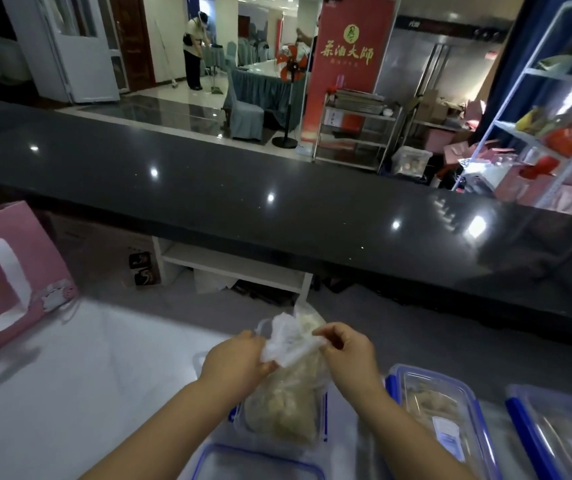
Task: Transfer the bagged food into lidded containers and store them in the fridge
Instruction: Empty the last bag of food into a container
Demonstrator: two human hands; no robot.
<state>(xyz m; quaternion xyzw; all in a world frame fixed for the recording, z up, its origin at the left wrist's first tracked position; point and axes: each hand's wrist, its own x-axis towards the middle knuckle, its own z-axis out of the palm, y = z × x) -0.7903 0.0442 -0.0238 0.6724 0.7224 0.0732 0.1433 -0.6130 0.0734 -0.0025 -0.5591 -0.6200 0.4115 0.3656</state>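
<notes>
1. Both hands are clamped on the crumpled neck of a clear plastic bag. The left hand (239, 358) pinches the film from one side and the right hand (348, 348) pinches it from the other, fingers curled tight.
2. Below them, the bag of food (282, 407) stands upright, filled with pale, lumpy pieces. It appears to sit inside an open clear container (324, 412) with blue clips, directly under the hands.
3. The step in hand looks like opening the bag's neck. It would go best with the bag's base seated in the container while the twist is worked loose gently, not torn. Thin film could split and spill food onto the table. Once the neck is open, the mouth could be spread wide and the contents tipped out low.
4. A loose blue-rimmed lid (260, 464) lies nearest the person. To the right sit two closed containers: a lidded container (440, 407) with food visible inside, and a second lidded container (561, 431) beside it.
5. All of this rests on a white tabletop (69, 393). At its left edge stands a pink gift bag (3, 271) with a white handle.
6. A dark, glossy counter (243, 188) crosses the view behind the table, dotted with reflected lights.
7. Beyond it are a red banner (346, 64) with gold characters, a standing fan (291, 64) and a metal rack (357, 133). White shelving (520, 72) holding packets stands at the right. Far off, a person (193, 53) stands bent forward near a doorway.
</notes>
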